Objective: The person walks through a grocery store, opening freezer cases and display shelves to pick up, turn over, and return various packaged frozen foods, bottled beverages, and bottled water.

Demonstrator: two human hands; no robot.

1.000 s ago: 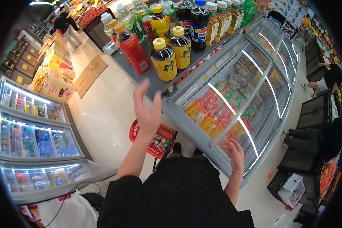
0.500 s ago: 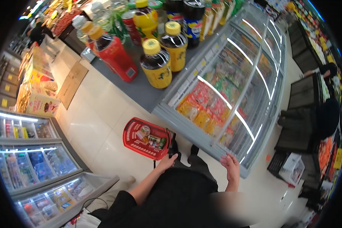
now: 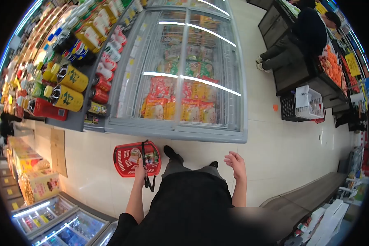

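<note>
My left hand [image 3: 140, 171] is closed around the black handle [image 3: 143, 148] of a red shopping basket [image 3: 119, 161], which hangs at my left side. Inside lie a round tub [image 3: 135, 154] and some small green and dark packages [image 3: 152, 158], too small to name. My right hand [image 3: 236, 164] is held out over the floor with its fingers apart and slightly bent, and nothing is in it. In front of me stands a glass-topped chest freezer [image 3: 176, 132], with red and yellow bags [image 3: 155, 107] under its lids.
Bottles of yellow-labelled drink [image 3: 71, 98] and a red-labelled bottle [image 3: 48, 109] crowd the shelf left of the freezer. At right, a person [image 3: 309, 35] leans by a produce stand, near a white crate [image 3: 308, 102]. A flattened cardboard sheet [image 3: 58, 151] lies on the floor.
My view has turned to the right, so the freezer now lies straight ahead and the bottles are farther left. The basket is still in my left hand; my right hand stays empty.
</note>
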